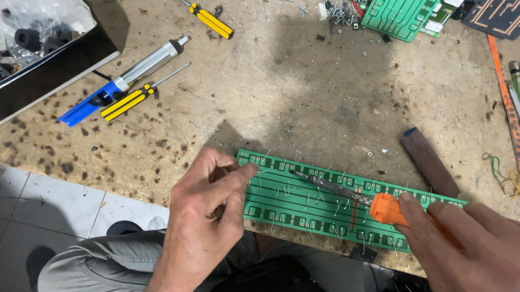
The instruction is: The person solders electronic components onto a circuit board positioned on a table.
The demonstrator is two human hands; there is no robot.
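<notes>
Scorched wooden bench (317,88). Long green circuit board (306,199) at near edge. My left hand (205,205) pinches its end; right hand (486,260) grips orange-handled soldering iron (357,198), tip mid-board. Many leads untrimmed; I judge soldering partway.

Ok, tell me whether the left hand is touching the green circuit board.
Touching. The head view shows the left hand with its fingers resting on the left end of the green circuit board.
</notes>
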